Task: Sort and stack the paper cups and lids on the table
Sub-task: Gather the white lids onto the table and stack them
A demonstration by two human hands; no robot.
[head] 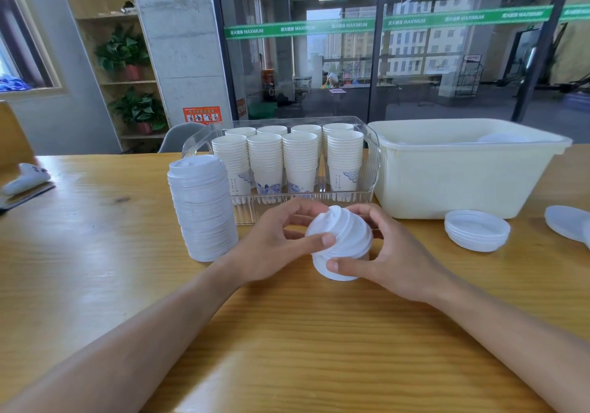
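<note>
Both my hands hold a small stack of white lids point(343, 240) just above the wooden table point(287, 333), tilted toward the left. My left hand point(274, 246) pinches its upper part with the thumb on the near side. My right hand point(383, 253) grips its lower part, thumb on the bottom lid. A tall stack of white lids point(202, 208) stands on the table to the left. Behind it, a clear tray point(372, 163) holds several stacks of paper cups point(300, 160). A few nested lids point(477, 230) lie upside down at the right.
A cream plastic bin point(463, 176) with more lids inside stands at the back right. Another lid point(566, 222) lies at the far right edge. A white object on a dark pad point(25, 179) sits at the far left. A grey chair point(182, 136) stands behind the table.
</note>
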